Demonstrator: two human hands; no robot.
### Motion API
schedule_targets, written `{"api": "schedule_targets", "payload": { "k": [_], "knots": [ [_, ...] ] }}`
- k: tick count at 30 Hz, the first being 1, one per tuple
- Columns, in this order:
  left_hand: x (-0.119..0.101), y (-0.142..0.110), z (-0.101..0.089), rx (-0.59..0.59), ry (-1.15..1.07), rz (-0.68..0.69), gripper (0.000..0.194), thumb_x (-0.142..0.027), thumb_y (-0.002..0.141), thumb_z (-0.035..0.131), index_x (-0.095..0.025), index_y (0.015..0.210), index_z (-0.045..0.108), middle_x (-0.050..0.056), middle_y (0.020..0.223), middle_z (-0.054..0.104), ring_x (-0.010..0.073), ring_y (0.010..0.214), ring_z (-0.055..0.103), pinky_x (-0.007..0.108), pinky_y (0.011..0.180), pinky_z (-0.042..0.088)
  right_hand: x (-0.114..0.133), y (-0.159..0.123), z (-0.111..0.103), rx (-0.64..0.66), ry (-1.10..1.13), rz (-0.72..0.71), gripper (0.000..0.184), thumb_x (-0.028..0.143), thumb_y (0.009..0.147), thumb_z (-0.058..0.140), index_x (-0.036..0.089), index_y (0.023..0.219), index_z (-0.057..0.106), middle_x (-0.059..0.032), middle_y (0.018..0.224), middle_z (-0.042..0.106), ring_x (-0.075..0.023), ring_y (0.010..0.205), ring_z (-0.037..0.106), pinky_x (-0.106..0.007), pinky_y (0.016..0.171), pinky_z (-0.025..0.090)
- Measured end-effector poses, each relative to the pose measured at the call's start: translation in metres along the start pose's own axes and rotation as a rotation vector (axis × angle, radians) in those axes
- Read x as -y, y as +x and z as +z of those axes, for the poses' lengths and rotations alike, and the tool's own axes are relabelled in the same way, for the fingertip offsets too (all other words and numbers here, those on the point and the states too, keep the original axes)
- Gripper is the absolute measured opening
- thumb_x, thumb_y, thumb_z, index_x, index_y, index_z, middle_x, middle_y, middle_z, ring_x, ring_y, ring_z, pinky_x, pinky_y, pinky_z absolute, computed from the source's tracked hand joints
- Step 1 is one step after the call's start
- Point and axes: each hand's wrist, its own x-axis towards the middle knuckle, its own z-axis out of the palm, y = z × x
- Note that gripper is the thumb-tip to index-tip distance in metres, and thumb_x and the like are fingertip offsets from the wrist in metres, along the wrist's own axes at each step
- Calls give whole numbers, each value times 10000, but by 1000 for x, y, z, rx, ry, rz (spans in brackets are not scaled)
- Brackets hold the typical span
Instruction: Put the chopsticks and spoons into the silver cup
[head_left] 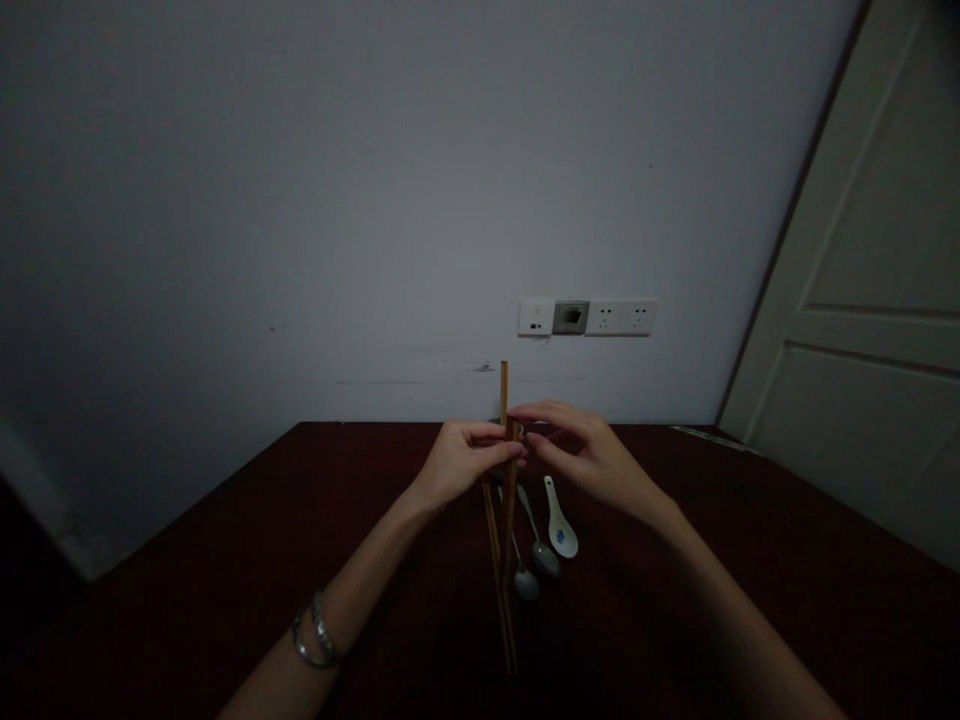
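Observation:
My left hand [469, 458] is closed on wooden chopsticks [510, 490], thumb in front, holding them roughly upright above the table. One of them rises higher behind my fingers. My right hand [581, 445] comes in from the right with fingers curved and apart; its index fingertip touches the top end of the nearer chopsticks, and its thumb is beside them. More chopsticks [498, 585] lie on the table just below. To their right are a small metal spoon [526, 583], a larger metal spoon [545, 558] and a white ceramic spoon [562, 538] with a blue mark.
The dark red table [337, 520] meets a pale wall [375, 200] at its far edge. Sockets [621, 317] are set in the wall behind my hands. A white panelled door [862, 300] stands at the right. The light is dim.

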Motion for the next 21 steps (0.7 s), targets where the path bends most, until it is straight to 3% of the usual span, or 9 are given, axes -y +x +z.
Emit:
{"api": "schedule_targets", "payload": {
  "k": [21],
  "knots": [
    [-6, -2, -1, 23, 117, -12, 184, -248, 705, 639, -114, 812, 706, 90, 783, 696, 176, 746, 637, 306, 718, 495, 5, 0, 1, 1, -12, 1, 302, 206, 824, 493, 242, 1101, 609, -55, 1057, 647, -170, 962, 587, -340, 830, 469]
  ]
}}
